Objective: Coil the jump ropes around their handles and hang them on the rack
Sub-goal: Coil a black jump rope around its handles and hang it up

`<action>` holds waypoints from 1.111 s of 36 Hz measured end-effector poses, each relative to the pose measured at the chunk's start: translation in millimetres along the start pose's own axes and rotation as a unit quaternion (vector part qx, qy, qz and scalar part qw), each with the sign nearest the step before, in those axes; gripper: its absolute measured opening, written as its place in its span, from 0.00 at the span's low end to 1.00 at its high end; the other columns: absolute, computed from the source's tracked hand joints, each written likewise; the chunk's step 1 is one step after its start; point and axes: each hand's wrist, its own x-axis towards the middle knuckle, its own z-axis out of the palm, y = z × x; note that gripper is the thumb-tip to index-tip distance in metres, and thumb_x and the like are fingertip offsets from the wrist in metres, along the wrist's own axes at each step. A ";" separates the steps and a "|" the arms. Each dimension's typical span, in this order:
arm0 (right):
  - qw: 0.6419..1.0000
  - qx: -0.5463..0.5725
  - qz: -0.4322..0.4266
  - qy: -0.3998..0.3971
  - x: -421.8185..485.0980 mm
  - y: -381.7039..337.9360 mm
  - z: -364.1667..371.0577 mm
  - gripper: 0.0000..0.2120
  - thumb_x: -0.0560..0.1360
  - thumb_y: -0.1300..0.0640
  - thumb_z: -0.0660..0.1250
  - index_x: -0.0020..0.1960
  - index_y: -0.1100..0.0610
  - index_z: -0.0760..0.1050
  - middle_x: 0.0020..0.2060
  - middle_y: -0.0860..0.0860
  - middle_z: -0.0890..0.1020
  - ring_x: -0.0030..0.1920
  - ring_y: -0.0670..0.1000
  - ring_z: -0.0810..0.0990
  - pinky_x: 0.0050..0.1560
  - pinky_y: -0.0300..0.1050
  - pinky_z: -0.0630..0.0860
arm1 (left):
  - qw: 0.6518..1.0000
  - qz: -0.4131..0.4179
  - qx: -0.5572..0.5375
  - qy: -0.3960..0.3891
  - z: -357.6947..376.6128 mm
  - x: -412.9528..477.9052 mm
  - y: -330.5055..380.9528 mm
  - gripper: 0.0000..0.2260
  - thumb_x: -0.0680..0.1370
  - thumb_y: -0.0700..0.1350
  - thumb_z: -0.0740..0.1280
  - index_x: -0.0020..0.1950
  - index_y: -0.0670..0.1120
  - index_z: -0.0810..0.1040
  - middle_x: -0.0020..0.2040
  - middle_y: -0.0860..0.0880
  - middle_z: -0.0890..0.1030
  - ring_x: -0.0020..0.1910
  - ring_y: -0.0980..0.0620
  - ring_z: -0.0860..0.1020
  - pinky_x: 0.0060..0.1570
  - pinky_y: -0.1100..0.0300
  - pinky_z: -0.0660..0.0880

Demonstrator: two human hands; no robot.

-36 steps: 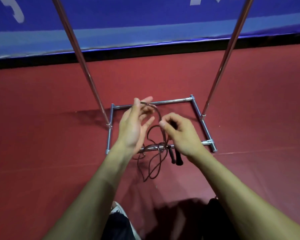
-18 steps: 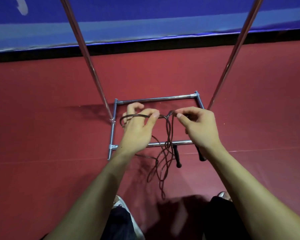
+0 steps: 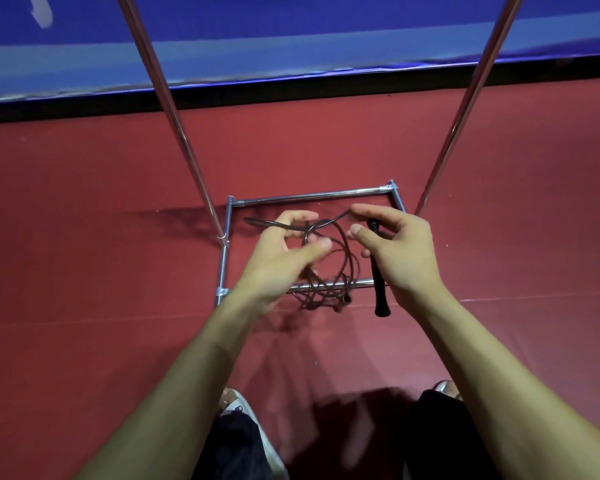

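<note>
Over the red floor [image 3: 84, 306], above the base frame of the chrome rack [image 3: 309, 196], two hands are holding a dark jump rope [image 3: 347, 258] whose loose loops are dangling between them. The left hand [image 3: 281, 258] is curling its fingers through the cord's loops, while the right hand [image 3: 399, 251] is gripping the black handle [image 3: 379, 289] in its lower fingers, with forefinger and thumb parted and the cord running off the forefinger's tip.

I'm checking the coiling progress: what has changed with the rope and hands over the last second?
The left hand and right hand drew apart, stretching the jump rope between them; its hanging loops were drawn up. Both hands kept their grip; the rack stayed put.
</note>
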 end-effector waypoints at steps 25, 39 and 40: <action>0.992 -0.074 0.086 -0.053 -0.2 24.3 6.6 0.09 0.70 0.57 0.76 0.49 0.49 0.80 0.41 0.47 0.84 0.44 0.49 0.82 0.57 0.57 0.79 | 0.895 -0.099 -0.431 0.049 -14.5 9.0 26.3 0.15 0.84 0.49 0.57 0.41 0.43 0.73 0.27 0.52 0.62 0.25 0.56 0.62 0.36 0.58 0.77; 0.982 -0.005 0.087 -0.170 -16.6 28.3 17.6 0.25 0.71 0.68 0.74 0.63 0.51 0.74 0.52 0.52 0.80 0.38 0.49 0.76 0.43 0.45 0.79 | 0.753 -0.062 -0.652 0.060 -25.7 9.6 38.0 0.18 0.84 0.48 0.56 0.38 0.41 0.72 0.23 0.52 0.58 0.20 0.56 0.58 0.24 0.66 0.68; 0.980 0.011 0.089 -0.179 -18.2 28.5 19.2 0.24 0.71 0.69 0.74 0.63 0.54 0.74 0.49 0.53 0.80 0.36 0.49 0.75 0.39 0.40 0.77 | 0.748 -0.062 -0.658 0.063 -25.9 9.7 37.2 0.18 0.84 0.48 0.56 0.38 0.41 0.72 0.23 0.52 0.58 0.20 0.56 0.58 0.24 0.66 0.68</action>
